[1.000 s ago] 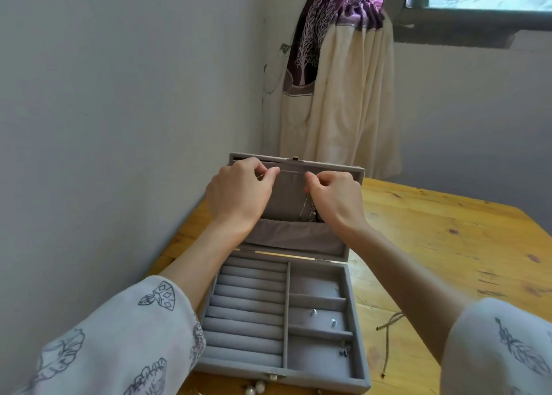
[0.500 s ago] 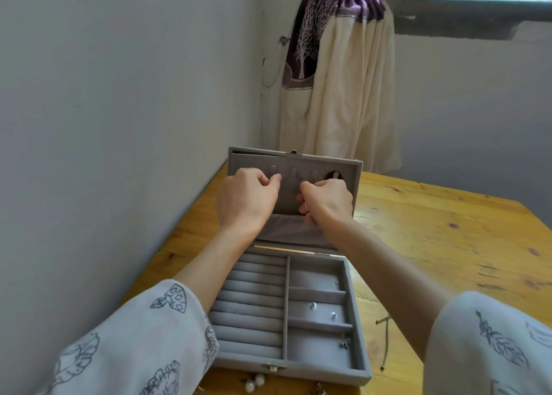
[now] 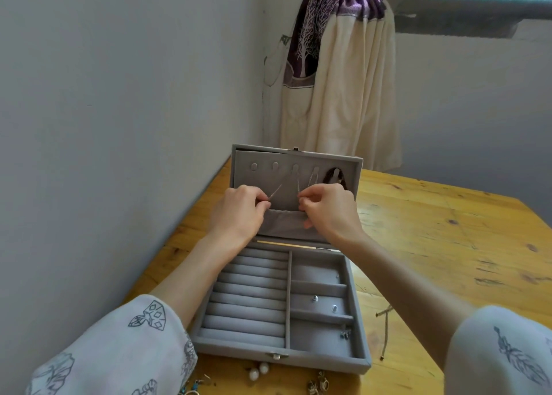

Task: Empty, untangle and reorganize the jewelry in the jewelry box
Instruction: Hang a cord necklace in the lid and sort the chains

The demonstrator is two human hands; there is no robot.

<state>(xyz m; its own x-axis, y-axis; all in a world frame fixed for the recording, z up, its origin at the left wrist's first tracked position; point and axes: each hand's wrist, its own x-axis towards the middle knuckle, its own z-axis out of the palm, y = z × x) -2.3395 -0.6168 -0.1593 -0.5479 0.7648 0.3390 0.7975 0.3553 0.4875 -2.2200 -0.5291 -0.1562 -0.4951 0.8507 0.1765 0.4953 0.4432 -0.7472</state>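
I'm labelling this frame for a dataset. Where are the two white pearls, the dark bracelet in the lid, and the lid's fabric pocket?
Two white round pearls (image 3: 258, 370): head view, between the pair.
Dark beaded bracelet (image 3: 328, 176): head view, left arc.
Grey fabric lid pocket (image 3: 283, 223): head view, front panel.

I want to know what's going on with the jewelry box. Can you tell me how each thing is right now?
Box: open, lid upright.
Chain: hung on a lid hook, both ends pinched.
Left hand: pinching one chain end.
Right hand: pinching the other end.
Dark necklace: hanging on the rightmost hook.
Pouch: on the lid, top gathered.
Studs: lying loose in a compartment.
Pearls: on the table, outside the box.
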